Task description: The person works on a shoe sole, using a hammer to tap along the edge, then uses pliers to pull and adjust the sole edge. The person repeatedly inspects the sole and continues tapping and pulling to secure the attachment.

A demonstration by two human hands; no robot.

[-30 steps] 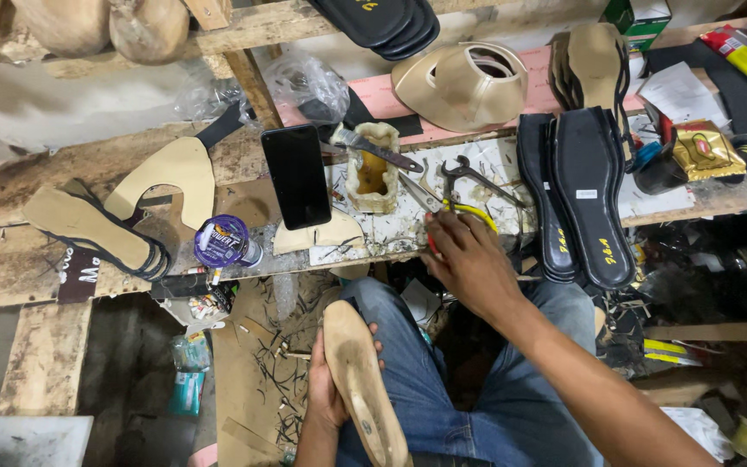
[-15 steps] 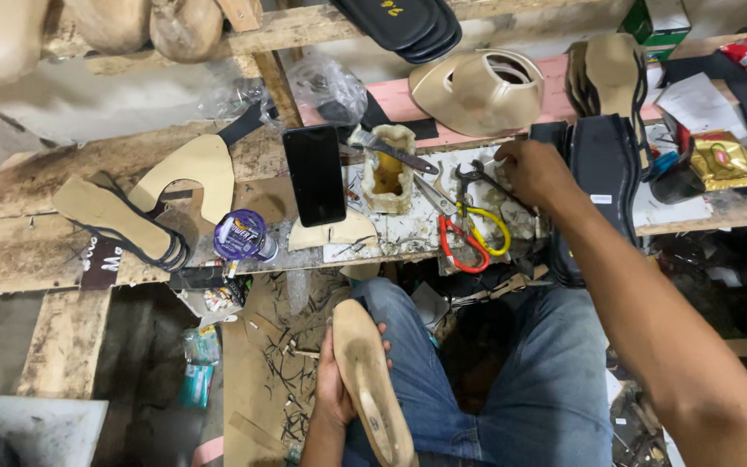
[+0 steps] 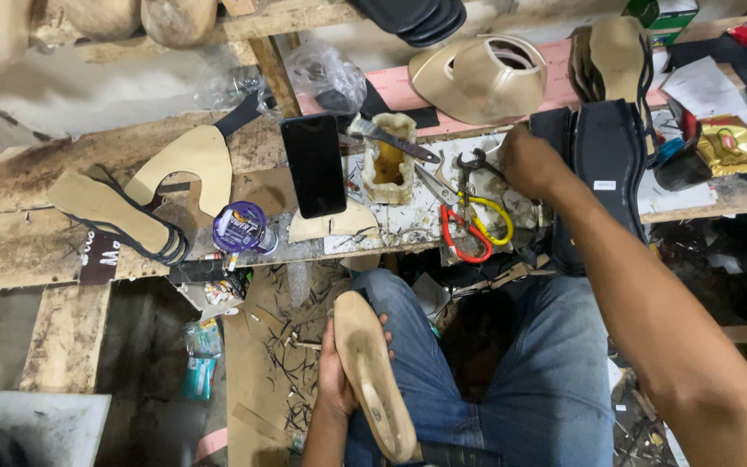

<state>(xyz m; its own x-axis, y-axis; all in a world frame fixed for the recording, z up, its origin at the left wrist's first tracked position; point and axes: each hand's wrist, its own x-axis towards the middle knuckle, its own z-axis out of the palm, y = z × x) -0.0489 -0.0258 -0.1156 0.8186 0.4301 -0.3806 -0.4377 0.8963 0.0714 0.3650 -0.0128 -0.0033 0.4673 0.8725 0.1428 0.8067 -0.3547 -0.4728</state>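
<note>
My left hand (image 3: 336, 374) grips a tan shoe last (image 3: 372, 372), sole side up, resting on my blue-jeaned thigh. My right hand (image 3: 525, 163) is stretched out over the wooden bench (image 3: 36, 251), fingers curled down among tools beside dark pincers (image 3: 470, 161); whether it holds anything is hidden. Red- and yellow-handled scissors (image 3: 469, 227) lie just in front of it. A glue pot with a brush (image 3: 389, 156) stands to its left, and black soles (image 3: 607, 164) lie to its right.
A black phone (image 3: 314, 164) leans upright on the bench. A purple-lidded tin (image 3: 240, 227), tan insole cut-outs (image 3: 185, 164), a stack of insoles (image 3: 114, 214) and a beige shoe upper (image 3: 482, 78) also lie there. Leather scraps litter the floor (image 3: 278, 346).
My right hand has reached from the bench's front edge up and to the right, past the scissors to the pincers. The left hand still holds the last on my lap.
</note>
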